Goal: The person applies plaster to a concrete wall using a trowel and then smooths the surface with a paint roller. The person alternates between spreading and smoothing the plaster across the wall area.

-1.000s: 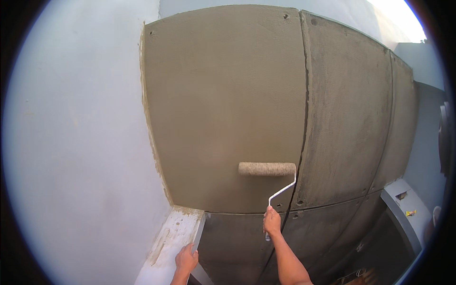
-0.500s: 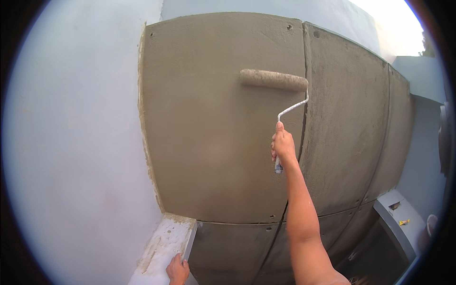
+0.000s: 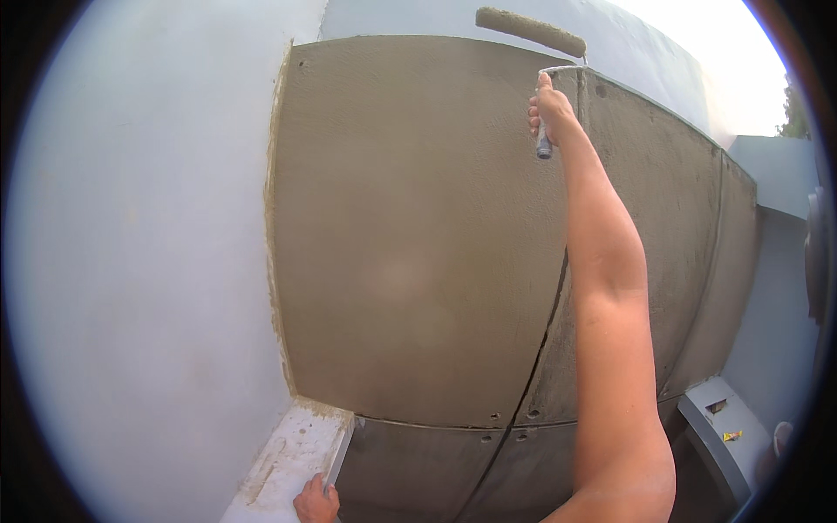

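Note:
My right hand (image 3: 551,106) is closed round the handle of a paint roller (image 3: 530,31), arm stretched up high. The roller's long sleeve is coated brownish grey and appears just above the top edge of the grey-brown panelled wall (image 3: 418,235), in front of the pale upper wall. I cannot tell whether the sleeve touches anything. At the lower left my left hand (image 3: 316,502) grips the edge of a white ledge (image 3: 292,453), its fingers bent over the side. The ledge is smeared with grey-brown residue.
A pale blue wall (image 3: 157,244) runs along the left, with a rough brownish seam at the panel. Dark grooves and small holes mark the panels. At the lower right a white ledge (image 3: 731,415) carries a small yellow wrapper (image 3: 732,436) beside a cut-out; a whitish container (image 3: 782,438) is nearby.
My right hand has moved the roller upward and slightly right, from the middle of the panel to beyond its top edge. My left hand stays on the ledge. The view has shifted a little.

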Motion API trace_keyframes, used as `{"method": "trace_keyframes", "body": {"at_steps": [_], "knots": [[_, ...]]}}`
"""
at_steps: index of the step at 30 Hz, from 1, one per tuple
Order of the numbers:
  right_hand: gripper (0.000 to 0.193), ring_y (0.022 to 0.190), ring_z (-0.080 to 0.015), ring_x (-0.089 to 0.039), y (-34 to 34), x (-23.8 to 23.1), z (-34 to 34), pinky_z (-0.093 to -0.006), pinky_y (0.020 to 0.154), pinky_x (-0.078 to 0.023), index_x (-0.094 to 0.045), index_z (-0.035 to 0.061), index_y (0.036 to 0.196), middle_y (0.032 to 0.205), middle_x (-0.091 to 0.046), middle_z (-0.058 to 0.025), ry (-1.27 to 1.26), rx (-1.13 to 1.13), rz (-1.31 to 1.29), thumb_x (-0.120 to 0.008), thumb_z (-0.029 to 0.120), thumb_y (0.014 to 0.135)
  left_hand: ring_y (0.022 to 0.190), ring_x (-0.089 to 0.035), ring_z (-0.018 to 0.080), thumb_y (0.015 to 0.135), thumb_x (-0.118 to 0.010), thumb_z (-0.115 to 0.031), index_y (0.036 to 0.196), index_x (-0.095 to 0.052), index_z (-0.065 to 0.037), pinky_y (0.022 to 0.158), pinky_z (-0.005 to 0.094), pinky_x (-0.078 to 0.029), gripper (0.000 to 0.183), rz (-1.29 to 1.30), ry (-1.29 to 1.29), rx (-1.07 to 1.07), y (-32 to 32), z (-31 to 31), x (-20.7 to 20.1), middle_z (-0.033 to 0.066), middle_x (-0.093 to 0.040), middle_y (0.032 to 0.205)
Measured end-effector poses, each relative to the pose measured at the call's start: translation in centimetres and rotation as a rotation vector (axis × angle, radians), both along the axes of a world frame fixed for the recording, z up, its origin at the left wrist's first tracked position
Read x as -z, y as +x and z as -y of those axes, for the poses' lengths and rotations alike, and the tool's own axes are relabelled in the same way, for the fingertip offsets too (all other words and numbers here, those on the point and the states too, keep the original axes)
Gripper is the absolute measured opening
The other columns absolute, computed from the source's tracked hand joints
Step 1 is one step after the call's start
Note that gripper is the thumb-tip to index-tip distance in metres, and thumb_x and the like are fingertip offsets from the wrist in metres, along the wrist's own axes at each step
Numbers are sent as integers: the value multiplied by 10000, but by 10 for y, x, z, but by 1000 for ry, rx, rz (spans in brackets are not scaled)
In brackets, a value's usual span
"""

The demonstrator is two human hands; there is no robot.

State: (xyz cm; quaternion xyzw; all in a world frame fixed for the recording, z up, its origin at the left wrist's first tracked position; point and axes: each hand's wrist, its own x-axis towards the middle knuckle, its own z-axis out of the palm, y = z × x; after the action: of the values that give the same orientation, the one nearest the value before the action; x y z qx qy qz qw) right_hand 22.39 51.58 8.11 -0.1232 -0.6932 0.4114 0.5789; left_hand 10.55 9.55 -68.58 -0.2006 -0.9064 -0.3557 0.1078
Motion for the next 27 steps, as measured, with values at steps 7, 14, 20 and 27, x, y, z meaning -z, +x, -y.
{"method": "trace_keyframes", "body": {"at_steps": [7, 14, 20, 27], "knots": [[609, 587, -108, -486, 44, -22, 13, -323, 550, -451, -580, 7, 1064, 757, -498, -6, 35, 89, -36, -324, 559, 1089, 1013, -672, 406, 890, -670, -302, 1285, -629, -60, 858, 508, -536, 464, -67, -9, -34, 1, 4, 0, 194, -698, 1133], [617, 581, -107, -466, 61, 10, -2, -312, 546, -442, -590, -9, 1069, 750, -475, 1, 18, 197, 87, -331, 551, 1086, 808, -691, 425, 855, -693, -254, 1190, -661, -5, 695, 543, -534, 418, -218, 20, 13, 19, -1, -43, 208, -708, 942], [583, 536, -108, -455, 59, 49, -4, -316, 513, -434, -565, 31, 992, 679, -450, 19, 23, 226, 114, -355, 569, 1077, 863, -693, 421, 875, -669, -231, 1220, -653, -17, 747, 533, -543, 406, -210, 32, 40, 16, -4, -44, 214, -711, 1002], [571, 468, -83, -471, 63, 206, 5, -282, 441, -433, -552, 71, 892, 604, -446, 40, -93, 156, 228, -362, 576, 1079, 928, -694, 428, 912, -643, -217, 1237, -645, -3, 787, 507, -550, 390, -102, -59, 36, 16, 4, -50, 236, -711, 1080]]}}
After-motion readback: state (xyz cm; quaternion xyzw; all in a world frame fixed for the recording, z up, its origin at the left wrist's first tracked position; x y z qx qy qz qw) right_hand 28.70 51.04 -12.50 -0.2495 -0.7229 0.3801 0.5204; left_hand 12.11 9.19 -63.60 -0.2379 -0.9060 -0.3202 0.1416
